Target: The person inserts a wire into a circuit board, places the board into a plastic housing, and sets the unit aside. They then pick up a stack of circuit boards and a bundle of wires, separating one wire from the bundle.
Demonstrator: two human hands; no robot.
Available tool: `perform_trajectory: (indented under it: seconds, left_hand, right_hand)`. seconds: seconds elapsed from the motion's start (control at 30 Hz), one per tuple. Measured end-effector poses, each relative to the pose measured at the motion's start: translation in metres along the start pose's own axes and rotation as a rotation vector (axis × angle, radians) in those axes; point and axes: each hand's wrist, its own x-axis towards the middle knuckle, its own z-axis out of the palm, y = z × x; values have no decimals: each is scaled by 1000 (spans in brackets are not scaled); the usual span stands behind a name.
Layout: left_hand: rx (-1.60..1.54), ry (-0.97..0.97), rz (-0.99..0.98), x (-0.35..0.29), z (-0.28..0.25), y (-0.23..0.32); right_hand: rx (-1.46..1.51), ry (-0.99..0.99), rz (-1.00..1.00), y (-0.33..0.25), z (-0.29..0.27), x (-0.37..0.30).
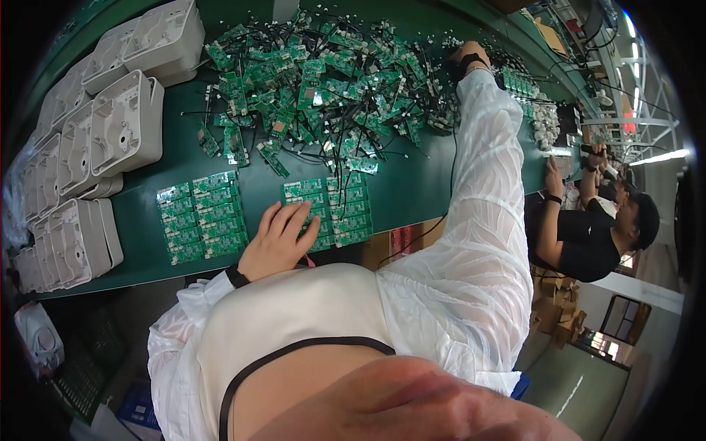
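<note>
My left hand (281,234) lies palm down at the table's near edge. Its fingers are spread and rest on or beside a panel of green circuit boards (349,209), set out in neat rows. Left of that hand, a second group of green circuit boards (200,220) lies flat in rows. My right arm stretches far across the table, and my right hand (468,54) is at the right end of a heap of loose circuit boards (309,81) with black cables. Its fingers are largely hidden, so whether they hold anything cannot be made out.
Stacked light grey plastic housings (125,121) crowd the left side of the green table (140,220). White parts (544,125) lie in a cluster toward the right. A co-worker in black (588,239) works farther along the bench. Cardboard boxes (562,309) stand below.
</note>
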Motion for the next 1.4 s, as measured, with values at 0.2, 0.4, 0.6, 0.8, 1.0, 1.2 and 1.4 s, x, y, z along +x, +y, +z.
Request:
perform_trajectory:
  seconds: [0.2,0.4,0.6,0.8,1.0,1.2,1.4]
  left_hand:
    - [16,-6,13,2,2,-3]
    - [-35,25,1,-1,1,0]
    - [-48,12,-30,-3,2,3]
    - [-46,17,-1,-3,3,2]
    - [-9,38,-1,-4,-1,5]
    - [-160,-21,-27,-5,-15,9]
    - [-193,-37,-20,-7,-20,11]
  right_hand:
    - [94,85,-135,30,19,33]
    - [480,97,-78,103,14,49]
    - [417,306,-129,92,-11,-17]
    - [1291,563,-213,122,-18,-43]
    - [1589,584,-99,126,-28,-76]
    - [1598,532,126,158,-44,-102]
    - [1971,577,-235,158,-44,-113]
